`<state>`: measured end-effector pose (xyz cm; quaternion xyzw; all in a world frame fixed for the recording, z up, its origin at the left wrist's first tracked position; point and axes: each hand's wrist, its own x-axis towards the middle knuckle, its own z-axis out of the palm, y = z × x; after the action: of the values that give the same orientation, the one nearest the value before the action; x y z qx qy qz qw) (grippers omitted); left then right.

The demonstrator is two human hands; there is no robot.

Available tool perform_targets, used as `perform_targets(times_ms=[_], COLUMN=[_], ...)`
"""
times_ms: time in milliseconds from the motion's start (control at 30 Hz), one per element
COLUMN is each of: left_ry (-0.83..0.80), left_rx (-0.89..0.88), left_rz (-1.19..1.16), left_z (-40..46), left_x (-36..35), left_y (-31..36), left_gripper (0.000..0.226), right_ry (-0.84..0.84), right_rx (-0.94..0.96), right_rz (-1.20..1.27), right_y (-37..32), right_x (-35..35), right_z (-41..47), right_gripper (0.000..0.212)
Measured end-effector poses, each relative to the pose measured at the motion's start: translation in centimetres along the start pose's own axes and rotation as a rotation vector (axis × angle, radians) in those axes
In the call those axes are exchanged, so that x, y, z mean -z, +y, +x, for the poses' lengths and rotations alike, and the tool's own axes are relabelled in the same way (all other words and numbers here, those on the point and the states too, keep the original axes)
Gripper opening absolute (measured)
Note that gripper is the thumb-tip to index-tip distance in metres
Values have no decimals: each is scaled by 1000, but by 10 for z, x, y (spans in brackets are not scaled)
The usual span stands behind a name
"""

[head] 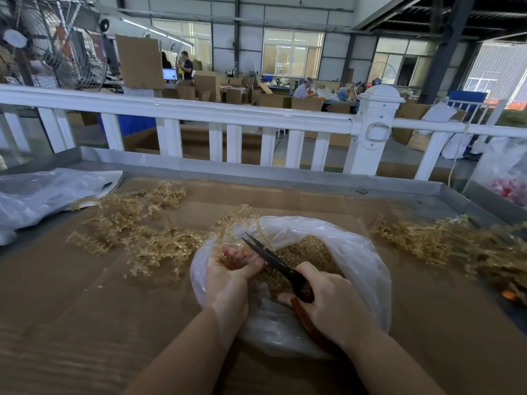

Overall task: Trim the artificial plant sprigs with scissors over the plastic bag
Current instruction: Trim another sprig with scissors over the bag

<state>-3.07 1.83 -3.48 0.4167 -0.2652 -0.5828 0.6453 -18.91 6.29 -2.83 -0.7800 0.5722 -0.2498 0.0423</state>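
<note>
Sprigs (137,223) lie heaped on the cardboard-covered table (85,309), left of the plastic bag (356,252). Over the bag's mouth, the left hand (231,269) curls around one sprig while the right hand (328,295) grips the scissors (273,260), blades parted.

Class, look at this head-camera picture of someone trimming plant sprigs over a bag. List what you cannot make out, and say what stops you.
- Scissors handles: head view, covered by the right hand.
- The sprig being cut: mostly hidden inside the left hand.
- Bottom of the plastic bag: buried under clippings.
- Sprig pile on the right: blurred and cut off by the frame edge.
- Red items in the far-right bag: too blurred to identify.
</note>
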Motion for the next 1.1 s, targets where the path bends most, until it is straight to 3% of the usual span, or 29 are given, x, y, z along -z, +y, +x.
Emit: perform_targets(times_ms=[200, 400, 767, 1100], left_ry=[1, -60, -190, -203], left_rx=[1, -66, -53, -50], left_rz=[82, 295, 239, 211], left_z=[1, -1, 2, 10], left_x=[2, 5, 8, 14], left_y=[-1, -1, -6, -13], left_gripper=[53, 44, 44, 39], right_ry=[37, 63, 59, 60], right_rx=[37, 31, 20, 33], right_rz=[-61, -85, -99, -90], right_y=[1, 3, 3, 2], right_x=[-2, -6, -7, -7], right_z=[-2, -3, -2, 0], right_gripper=[36, 41, 44, 41])
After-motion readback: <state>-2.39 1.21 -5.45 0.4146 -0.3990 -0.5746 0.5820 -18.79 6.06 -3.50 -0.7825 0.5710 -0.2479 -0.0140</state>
